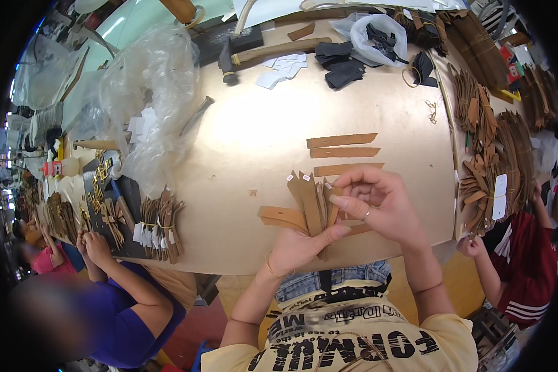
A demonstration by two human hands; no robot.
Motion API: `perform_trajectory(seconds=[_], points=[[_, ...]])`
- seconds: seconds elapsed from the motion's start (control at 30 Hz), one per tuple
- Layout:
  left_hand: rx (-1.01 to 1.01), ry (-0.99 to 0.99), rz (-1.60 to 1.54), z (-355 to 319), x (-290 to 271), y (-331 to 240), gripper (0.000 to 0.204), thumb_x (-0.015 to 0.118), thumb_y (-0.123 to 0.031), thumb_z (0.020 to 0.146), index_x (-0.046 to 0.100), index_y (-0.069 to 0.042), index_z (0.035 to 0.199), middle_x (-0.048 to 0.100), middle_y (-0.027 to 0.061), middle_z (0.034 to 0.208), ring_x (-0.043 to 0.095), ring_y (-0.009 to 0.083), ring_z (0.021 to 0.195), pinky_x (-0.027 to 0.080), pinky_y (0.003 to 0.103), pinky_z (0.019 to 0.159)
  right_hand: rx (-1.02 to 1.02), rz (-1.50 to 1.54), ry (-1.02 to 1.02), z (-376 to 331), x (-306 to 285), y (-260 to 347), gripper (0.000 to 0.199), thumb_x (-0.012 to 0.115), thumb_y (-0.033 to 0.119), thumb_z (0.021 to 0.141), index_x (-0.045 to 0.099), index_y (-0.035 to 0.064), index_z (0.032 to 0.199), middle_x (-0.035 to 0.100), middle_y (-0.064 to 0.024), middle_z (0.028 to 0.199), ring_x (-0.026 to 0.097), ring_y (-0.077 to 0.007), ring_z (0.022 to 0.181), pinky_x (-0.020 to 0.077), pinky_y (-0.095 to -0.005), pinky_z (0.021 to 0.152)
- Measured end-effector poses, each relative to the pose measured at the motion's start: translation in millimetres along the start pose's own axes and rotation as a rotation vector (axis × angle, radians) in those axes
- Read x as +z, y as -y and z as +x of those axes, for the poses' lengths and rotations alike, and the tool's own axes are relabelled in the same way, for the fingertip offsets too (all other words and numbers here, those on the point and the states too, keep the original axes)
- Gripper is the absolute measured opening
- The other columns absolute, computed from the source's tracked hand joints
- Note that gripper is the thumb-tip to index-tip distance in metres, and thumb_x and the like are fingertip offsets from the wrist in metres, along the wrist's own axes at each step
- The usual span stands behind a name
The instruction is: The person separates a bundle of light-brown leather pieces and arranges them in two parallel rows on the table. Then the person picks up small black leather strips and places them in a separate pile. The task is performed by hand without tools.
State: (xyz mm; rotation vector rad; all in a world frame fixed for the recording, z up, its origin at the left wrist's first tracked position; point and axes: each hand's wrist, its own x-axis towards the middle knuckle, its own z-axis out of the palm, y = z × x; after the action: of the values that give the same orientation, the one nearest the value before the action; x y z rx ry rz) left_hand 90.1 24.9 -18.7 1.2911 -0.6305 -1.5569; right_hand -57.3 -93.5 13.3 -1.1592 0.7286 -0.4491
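I saw the left hand [301, 249] clamped round fanned brown strips [309, 204] | right hand [378, 201] pinched one white-tagged end, thumb against finger | fan was near the table's [229, 217] near edge, loose tan strips [344, 152] beyond

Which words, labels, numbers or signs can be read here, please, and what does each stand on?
Yellow shirt: large black lettering, partly legible, which I won't copy out.
Small white labels on the held brown strips: too small to read.
Red label on the bottle at left: too blurred to read.
White tag at right: nothing legible.
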Motion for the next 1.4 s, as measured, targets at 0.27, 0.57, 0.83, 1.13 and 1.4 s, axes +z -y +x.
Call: perform_trajectory(seconds=[0.27,0.57,0.83,1.13,1.4], points=[[0.040,-0.147,-0.299,6,2,2,0.020,0.061,-0.018,0.098,0.059,-0.001,0.110,0.059,0.0016,0.079,0.053,0.0071,0.065,0.043,0.023,0.056,-0.021,0.126,-0.029,-3,-4,2,0.022,0.067,0.004,0.092,0.063,-0.0041,0.112,0.064,-0.0014,0.092,0.062,-0.0063,0.083,0.0508,-0.0193,0.072],[0.188,-0.258,0.000,-1,2,10,0.024,0.068,-0.015,0.094,0.059,0.001,0.109,0.059,0.0040,0.099,0.055,0.0113,0.087,0.047,0.027,0.078,0.022,-0.028,-0.026,-6,9,-1,0.016,0.067,0.012,0.094,0.068,-0.0029,0.100,0.065,0.0002,0.085,0.059,-0.0056,0.080,0.0497,-0.0208,0.075],[0.557,-0.465,-0.077,-7,14,18,0.013,0.058,-0.008,0.097,0.052,-0.005,0.108,0.045,0.0090,0.118,0.055,0.0128,0.066,0.048,0.025,0.057,0.038,0.235,-0.095,-11,29,-22,0.013,0.062,0.012,0.096,0.066,-0.0007,0.095,0.064,-0.0004,0.083,0.056,-0.0057,0.074,0.0469,-0.0214,0.069],[0.204,0.239,-0.444,5,-35,-10,0.024,0.055,-0.031,0.100,0.049,-0.008,0.095,0.041,0.0200,0.140,0.062,0.0391,0.109,0.055,0.041,0.086,-0.365,-0.008,-0.398,15,9,-12,0.012,0.060,0.010,0.097,0.063,-0.0016,0.100,0.061,0.0001,0.084,0.055,-0.0054,0.074,0.0452,-0.0203,0.068],[0.178,0.318,-0.784,19,-52,-11,0.031,0.054,-0.039,0.099,0.047,-0.012,0.087,0.041,0.0213,0.142,0.057,0.0386,0.115,0.054,0.040,0.084,-0.433,-0.004,-0.377,23,-5,6,0.012,0.059,0.010,0.098,0.062,-0.0012,0.100,0.061,-0.0007,0.087,0.055,-0.0062,0.076,0.0474,-0.0215,0.071]])
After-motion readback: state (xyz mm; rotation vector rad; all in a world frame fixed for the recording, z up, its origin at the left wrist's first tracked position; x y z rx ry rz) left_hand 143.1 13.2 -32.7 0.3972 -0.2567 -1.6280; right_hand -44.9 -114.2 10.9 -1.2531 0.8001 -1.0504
